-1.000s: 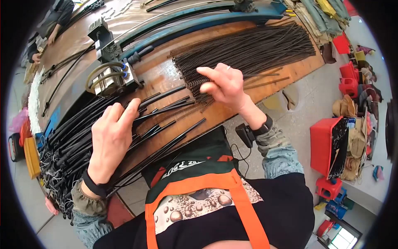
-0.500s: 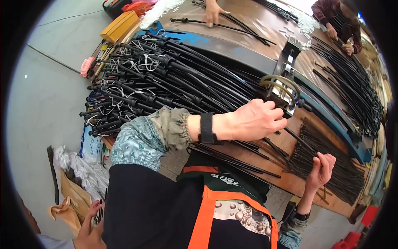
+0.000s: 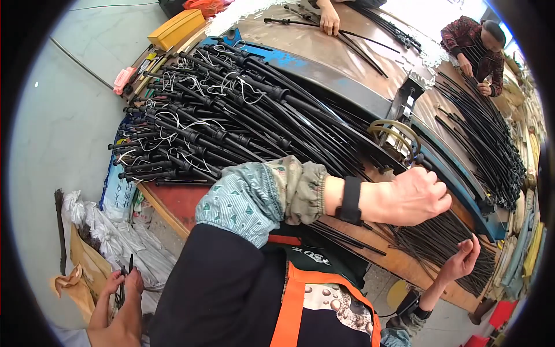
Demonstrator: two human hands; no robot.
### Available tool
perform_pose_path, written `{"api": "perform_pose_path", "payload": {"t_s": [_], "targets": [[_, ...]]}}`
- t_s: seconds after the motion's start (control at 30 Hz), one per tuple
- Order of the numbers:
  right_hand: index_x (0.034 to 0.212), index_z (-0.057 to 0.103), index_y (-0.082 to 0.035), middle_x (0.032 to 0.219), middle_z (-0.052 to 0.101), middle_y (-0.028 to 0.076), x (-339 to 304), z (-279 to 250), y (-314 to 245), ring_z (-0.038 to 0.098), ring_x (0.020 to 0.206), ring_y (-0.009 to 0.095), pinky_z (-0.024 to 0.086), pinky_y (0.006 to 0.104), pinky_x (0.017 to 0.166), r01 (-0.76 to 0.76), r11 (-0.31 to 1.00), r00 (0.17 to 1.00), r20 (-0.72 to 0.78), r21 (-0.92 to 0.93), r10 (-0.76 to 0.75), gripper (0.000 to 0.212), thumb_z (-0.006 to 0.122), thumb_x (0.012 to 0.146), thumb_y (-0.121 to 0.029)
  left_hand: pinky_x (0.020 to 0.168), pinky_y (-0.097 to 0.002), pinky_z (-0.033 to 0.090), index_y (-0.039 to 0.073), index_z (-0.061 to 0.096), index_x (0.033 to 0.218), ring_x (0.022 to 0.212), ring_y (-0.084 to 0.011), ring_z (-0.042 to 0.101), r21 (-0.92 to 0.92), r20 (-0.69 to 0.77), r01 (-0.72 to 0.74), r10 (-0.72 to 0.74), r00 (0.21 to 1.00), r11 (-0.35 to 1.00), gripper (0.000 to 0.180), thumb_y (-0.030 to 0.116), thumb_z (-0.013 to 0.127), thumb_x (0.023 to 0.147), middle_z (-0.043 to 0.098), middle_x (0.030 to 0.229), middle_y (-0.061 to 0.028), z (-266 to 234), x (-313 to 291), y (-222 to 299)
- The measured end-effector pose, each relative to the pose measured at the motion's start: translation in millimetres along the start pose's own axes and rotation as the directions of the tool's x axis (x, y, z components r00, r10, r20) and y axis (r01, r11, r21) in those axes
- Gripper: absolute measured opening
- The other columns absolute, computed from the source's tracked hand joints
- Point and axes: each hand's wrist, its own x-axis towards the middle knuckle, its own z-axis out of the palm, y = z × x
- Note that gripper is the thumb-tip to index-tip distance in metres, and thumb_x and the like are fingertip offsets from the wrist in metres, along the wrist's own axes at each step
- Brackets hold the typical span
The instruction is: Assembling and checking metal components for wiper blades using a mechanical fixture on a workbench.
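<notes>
My left hand [image 3: 417, 196] is closed over the table, just in front of a small metal clamp fixture [image 3: 395, 141] with yellowish hoses. From under its fingers a thin black rod [image 3: 461, 224] runs down to my right hand [image 3: 464, 259], whose thumb and fingers pinch its other end. What lies inside my left fist is hidden, but it grips along this rod's line. To the left, a big heap of black rods with thick collars and white ties [image 3: 219, 115] covers the table. Thin dark rods [image 3: 445, 248] lie in a bundle under and beside my right hand.
A blue metal beam [image 3: 462, 168] crosses the table behind my hands. Across it, a co-worker's hand [image 3: 330, 22] touches rods, and another person [image 3: 477, 55] handles rods at far right. A third person's hands [image 3: 124, 283] hold dark pieces at lower left. A yellow box [image 3: 176, 30] sits far left.
My left hand has moved right and nearer, away from the clamp fixture, towards my right hand. My right hand has shifted slightly right and down. The view has shifted a little.
</notes>
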Motion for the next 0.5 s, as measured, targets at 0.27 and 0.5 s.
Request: {"api": "perform_pose_path", "payload": {"t_s": [0.27, 0.5], "targets": [[0.125, 0.059, 0.001, 0.085, 0.056, 0.001, 19, -15, -4, 0.049, 0.075, 0.008, 0.044, 0.0225, 0.07, 0.065, 0.998, 0.981, -0.182, -0.003, -0.064, 0.03, 0.049, 0.105, -0.019, 0.058, -0.0309, 0.049, 0.009, 0.06, 0.076, 0.07, -0.0197, 0.058, -0.038, -0.244, -0.03, 0.02, 0.97, 0.999, 0.009, 0.017, 0.062, 0.072, 0.055, 0.071, -0.0022, 0, 29, 14], [0.128, 0.056, 0.002, 0.081, 0.054, 0.001, 20, -6, 21, 0.046, 0.071, 0.008, 0.041, 0.0205, 0.067, 0.002, 0.997, 0.986, -0.165, 0.08, 0.011, 0.036, 0.045, 0.106, -0.024, 0.059, -0.0366, 0.053, 0.007, 0.062, 0.079, 0.068, -0.0251, 0.065, -0.113, 0.023, 0.136, -0.134, 0.991, 0.984, 0.009, 0.016, 0.062, 0.075, 0.061, 0.072, -0.0057, -20, 41, 17]]}}
